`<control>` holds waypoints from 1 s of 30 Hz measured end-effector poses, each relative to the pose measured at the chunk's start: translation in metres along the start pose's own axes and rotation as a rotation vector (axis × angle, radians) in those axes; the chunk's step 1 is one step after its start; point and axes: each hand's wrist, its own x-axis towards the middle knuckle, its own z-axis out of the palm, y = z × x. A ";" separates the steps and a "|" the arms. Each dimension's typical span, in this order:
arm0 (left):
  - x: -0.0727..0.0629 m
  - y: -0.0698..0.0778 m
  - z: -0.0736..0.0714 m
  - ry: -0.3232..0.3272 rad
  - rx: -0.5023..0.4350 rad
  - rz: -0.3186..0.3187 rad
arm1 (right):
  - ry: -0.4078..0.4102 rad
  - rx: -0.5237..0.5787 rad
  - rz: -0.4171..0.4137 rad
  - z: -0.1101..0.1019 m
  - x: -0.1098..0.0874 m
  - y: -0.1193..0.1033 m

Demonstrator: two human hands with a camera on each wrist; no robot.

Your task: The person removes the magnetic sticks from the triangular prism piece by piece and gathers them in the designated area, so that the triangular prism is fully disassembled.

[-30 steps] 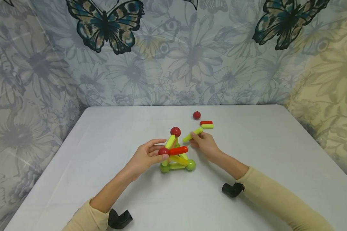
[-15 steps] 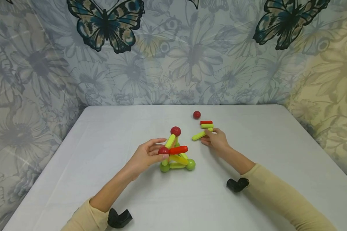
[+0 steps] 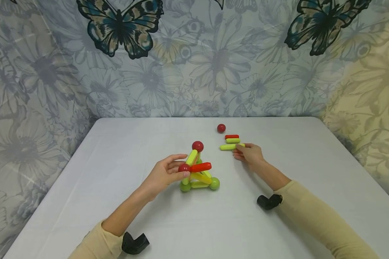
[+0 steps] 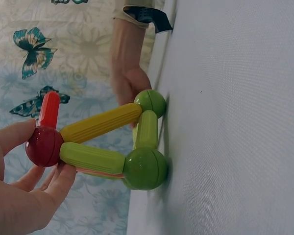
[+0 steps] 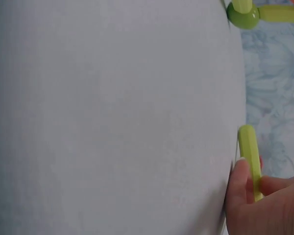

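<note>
Near the middle of the white-covered table (image 3: 84,172) stands a frame of glossy balls and ribbed coloured rods. The person's left hand (image 3: 165,174) pinches one of its corners, a dark red ball (image 3: 184,168), between thumb and fingers. From that ball a bright red rod (image 3: 201,167) juts out with its far end free, while a yellow rod (image 3: 201,178) slopes down to a shiny green ball (image 3: 214,183) at the base. Another green ball (image 3: 185,186) sits below the held corner, and a second red ball (image 3: 197,146) tops the frame.

To the right, the right hand (image 3: 251,154) grips one end of a lime-green rod (image 3: 227,147), low over the table; whether the rod touches it, I cannot tell. Just beyond, a shorter-looking lime rod (image 3: 233,140) and a red stick (image 3: 231,136) lie side by side, with a loose red ball (image 3: 221,128) farther back. Behind everything hangs a floral backdrop with butterflies (image 3: 217,72).
</note>
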 end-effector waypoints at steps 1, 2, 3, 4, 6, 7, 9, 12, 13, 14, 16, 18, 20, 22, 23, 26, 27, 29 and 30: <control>0.000 0.000 0.000 0.000 0.001 0.001 | 0.002 0.009 0.004 -0.001 0.001 -0.001; 0.000 0.000 0.000 -0.001 0.002 0.001 | 0.005 0.016 0.008 -0.002 0.003 -0.001; 0.000 0.000 0.000 -0.001 0.002 0.001 | 0.009 0.023 0.012 -0.003 0.004 -0.002; 0.000 0.000 0.000 -0.001 0.005 0.000 | 0.014 0.028 0.017 -0.004 0.006 -0.003; 0.000 0.000 0.001 0.001 0.012 0.000 | 0.021 0.031 0.028 -0.006 0.009 -0.003; 0.000 0.001 0.001 0.003 0.014 -0.001 | 0.024 0.037 0.032 -0.006 0.010 -0.004; 0.000 0.001 0.001 0.004 0.018 0.000 | 0.026 0.047 0.041 -0.008 0.012 -0.004; 0.000 0.000 0.000 0.004 0.017 -0.001 | 0.031 0.058 0.050 -0.008 0.014 -0.005; 0.001 0.000 0.000 0.005 0.015 -0.002 | 0.032 0.062 0.051 -0.008 0.014 -0.005; 0.001 0.001 0.000 0.006 0.013 -0.002 | 0.035 0.063 0.052 -0.008 0.014 -0.005; 0.001 0.001 0.001 0.007 0.009 -0.002 | 0.040 0.068 0.046 -0.007 0.014 -0.005; 0.001 0.001 0.001 0.007 0.012 0.005 | 0.046 0.068 0.040 -0.006 0.013 -0.006; 0.001 0.001 0.001 0.010 0.011 0.003 | 0.052 0.071 0.038 -0.006 0.013 -0.006; 0.001 0.001 0.001 0.011 0.011 0.000 | 0.058 0.071 0.038 -0.005 0.013 -0.007; 0.001 0.001 0.001 0.012 0.012 -0.002 | 0.059 0.069 0.038 -0.005 0.014 -0.007; 0.001 0.001 0.000 0.015 0.008 -0.012 | 0.062 0.062 0.036 -0.004 0.014 -0.007; 0.001 0.001 0.000 0.015 0.009 -0.011 | 0.061 0.059 0.034 -0.004 0.014 -0.007; 0.001 0.000 0.001 0.014 0.015 -0.001 | 0.059 0.056 0.028 -0.004 0.014 -0.007; 0.001 0.000 0.001 0.015 0.014 -0.001 | 0.058 0.055 0.026 -0.004 0.014 -0.007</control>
